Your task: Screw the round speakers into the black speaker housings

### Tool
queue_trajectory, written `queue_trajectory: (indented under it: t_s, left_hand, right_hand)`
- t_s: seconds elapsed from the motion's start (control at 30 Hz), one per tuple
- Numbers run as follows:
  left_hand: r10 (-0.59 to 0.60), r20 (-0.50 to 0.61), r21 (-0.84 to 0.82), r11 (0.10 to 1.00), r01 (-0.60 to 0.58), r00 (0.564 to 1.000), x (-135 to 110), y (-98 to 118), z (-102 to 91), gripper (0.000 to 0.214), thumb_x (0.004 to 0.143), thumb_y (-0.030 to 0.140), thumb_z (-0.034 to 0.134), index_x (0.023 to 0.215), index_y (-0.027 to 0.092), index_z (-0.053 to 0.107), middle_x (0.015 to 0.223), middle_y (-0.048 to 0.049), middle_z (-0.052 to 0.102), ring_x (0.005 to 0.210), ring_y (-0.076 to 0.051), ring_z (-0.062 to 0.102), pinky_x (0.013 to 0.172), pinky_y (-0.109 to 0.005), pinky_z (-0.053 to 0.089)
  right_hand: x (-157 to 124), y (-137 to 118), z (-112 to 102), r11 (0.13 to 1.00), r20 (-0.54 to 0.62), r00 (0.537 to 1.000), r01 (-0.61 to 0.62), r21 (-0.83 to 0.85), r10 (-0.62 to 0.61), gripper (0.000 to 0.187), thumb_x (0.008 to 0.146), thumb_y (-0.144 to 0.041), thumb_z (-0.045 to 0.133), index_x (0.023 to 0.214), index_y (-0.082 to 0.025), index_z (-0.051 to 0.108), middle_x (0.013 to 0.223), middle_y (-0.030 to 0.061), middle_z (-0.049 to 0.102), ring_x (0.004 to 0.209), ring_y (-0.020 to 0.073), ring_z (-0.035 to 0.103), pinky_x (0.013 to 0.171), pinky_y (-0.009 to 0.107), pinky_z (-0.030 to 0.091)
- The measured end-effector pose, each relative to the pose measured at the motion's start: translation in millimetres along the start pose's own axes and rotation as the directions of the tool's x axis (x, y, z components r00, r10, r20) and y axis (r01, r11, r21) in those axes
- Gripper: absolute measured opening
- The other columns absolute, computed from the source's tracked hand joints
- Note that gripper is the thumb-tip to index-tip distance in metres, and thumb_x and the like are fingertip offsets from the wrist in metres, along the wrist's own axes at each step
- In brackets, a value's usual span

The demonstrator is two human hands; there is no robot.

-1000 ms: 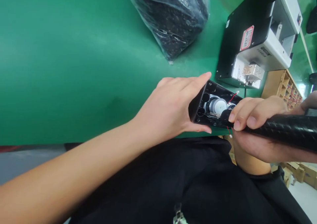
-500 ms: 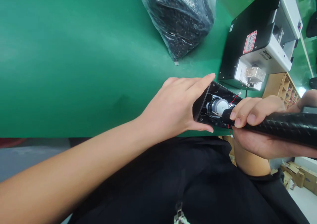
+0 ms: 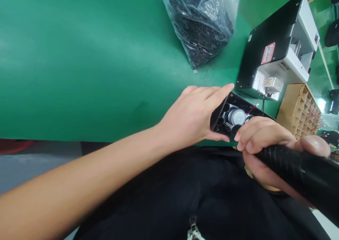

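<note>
My left hand [image 3: 197, 112] grips the near end of a black speaker housing [image 3: 232, 95], thumb and fingers on opposite sides. Inside the housing is a round speaker driver [image 3: 237, 116] with a grey back; a thin red wire [image 3: 252, 109] with a white plug rises beside it. My right hand [image 3: 265, 137] is wrapped round a thick black electric screwdriver [image 3: 286, 162], which slants down to the left. The screwdriver's spring-wrapped tip [image 3: 228, 125] reaches into the housing beside the driver. My right hand covers the far end of the housing, and the exact tip contact cannot be made out.
A clear plastic bag of small black parts [image 3: 203, 28] lies beyond my hands on the green table [image 3: 79, 63]. A black and silver machine [image 3: 275, 49] stands at the right. Beside it is a cardboard compartment box [image 3: 293, 105] with wires in it.
My right hand and the screwdriver's rear end have swung lower, so the tool slants more steeply. The tip stays in the housing. The whole view has shifted slightly.
</note>
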State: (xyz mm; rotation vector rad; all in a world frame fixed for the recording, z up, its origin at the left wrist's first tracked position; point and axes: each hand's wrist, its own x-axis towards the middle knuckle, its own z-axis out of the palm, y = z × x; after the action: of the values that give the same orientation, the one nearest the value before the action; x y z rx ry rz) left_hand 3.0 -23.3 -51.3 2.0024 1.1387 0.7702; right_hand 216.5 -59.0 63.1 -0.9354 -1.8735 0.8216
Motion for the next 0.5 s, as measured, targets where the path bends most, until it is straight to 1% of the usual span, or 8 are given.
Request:
queue_trajectory:
  t_s: [0.07,0.1,0.17,0.2,0.27,0.33,0.43,0.5]
  left_hand:
    - [0.017,-0.011,-0.011,1.000,-0.017,1.000,0.7,-0.6,2.2,0.147,0.082,0.084,0.111,0.196,0.018,0.045,0.181,-0.0288,0.074,0.161,-0.053,0.076,0.132,-0.060,0.056]
    - [0.024,-0.016,-0.016,1.000,-0.024,1.000,1.3,-0.8,3.1,0.147,0.082,0.083,0.112,0.195,0.018,0.047,0.181,-0.0290,0.074,0.161,-0.053,0.076,0.131,-0.059,0.057]
    - [0.033,-0.021,-0.023,0.999,-0.033,0.999,2.7,-0.8,4.4,0.147,0.079,0.081,0.115,0.194,0.018,0.049,0.181,-0.0292,0.074,0.161,-0.053,0.077,0.130,-0.058,0.058]
    - [0.035,-0.022,-0.025,0.999,-0.036,0.999,3.4,-0.5,4.7,0.146,0.079,0.079,0.116,0.194,0.018,0.049,0.181,-0.0290,0.074,0.161,-0.052,0.077,0.130,-0.058,0.058]
    - [0.035,-0.019,-0.025,0.999,-0.036,0.999,4.4,0.4,4.5,0.145,0.079,0.076,0.117,0.194,0.019,0.049,0.181,-0.0283,0.074,0.162,-0.051,0.076,0.131,-0.058,0.058]
    - [0.034,-0.016,-0.021,0.999,-0.035,0.999,5.1,1.6,3.9,0.144,0.080,0.074,0.117,0.194,0.019,0.048,0.182,-0.0283,0.074,0.163,-0.051,0.076,0.132,-0.058,0.057]
    - [0.029,-0.014,-0.017,0.999,-0.030,0.999,5.7,2.6,3.3,0.144,0.080,0.075,0.118,0.193,0.019,0.049,0.181,-0.0287,0.074,0.162,-0.051,0.077,0.132,-0.057,0.057]
    - [0.028,-0.014,-0.021,0.999,-0.028,1.000,5.9,2.0,3.7,0.143,0.080,0.077,0.117,0.192,0.019,0.050,0.181,-0.0289,0.074,0.162,-0.051,0.077,0.131,-0.057,0.057]
  right_hand:
    - [-1.3,-5.2,-5.8,0.998,0.037,0.997,0.062,-0.014,-0.062,0.068,0.104,-0.017,0.085,0.160,-0.052,0.069,0.096,-0.0073,0.086,0.069,0.0216,0.083,0.070,0.046,0.080]
    - [-0.4,-6.0,-8.7,0.996,0.039,0.996,0.083,-0.024,-0.082,0.076,0.101,-0.008,0.084,0.163,-0.049,0.069,0.098,-0.0066,0.088,0.072,0.0215,0.085,0.073,0.047,0.081]
    - [4.7,-2.6,-14.0,0.993,0.091,0.991,0.102,-0.067,-0.096,0.093,0.095,-0.001,0.083,0.173,-0.049,0.063,0.102,-0.0078,0.090,0.077,0.0206,0.087,0.077,0.048,0.083]
    - [8.5,1.5,-16.5,0.985,0.137,0.978,0.164,-0.059,-0.155,0.094,0.093,-0.003,0.083,0.173,-0.047,0.062,0.103,-0.0078,0.090,0.077,0.0201,0.088,0.075,0.046,0.083]
    - [17.1,12.8,-20.9,0.953,0.210,0.932,0.302,0.004,-0.296,0.078,0.091,-0.009,0.081,0.161,-0.039,0.066,0.102,-0.0070,0.092,0.073,0.0194,0.089,0.069,0.041,0.081]
    - [23.6,23.9,-24.3,0.925,0.253,0.890,0.373,0.069,-0.378,0.063,0.087,-0.013,0.080,0.143,-0.036,0.066,0.104,-0.0057,0.093,0.072,0.0200,0.090,0.066,0.038,0.081]
    - [24.4,29.2,-26.9,0.938,0.282,0.896,0.340,0.060,-0.343,0.054,0.083,-0.010,0.080,0.127,-0.036,0.061,0.108,-0.0040,0.095,0.076,0.0221,0.093,0.067,0.041,0.083]
    - [19.3,22.3,-27.0,0.936,0.277,0.895,0.345,0.062,-0.349,0.051,0.086,-0.011,0.080,0.125,-0.036,0.062,0.105,-0.0041,0.093,0.075,0.0220,0.091,0.065,0.041,0.081]
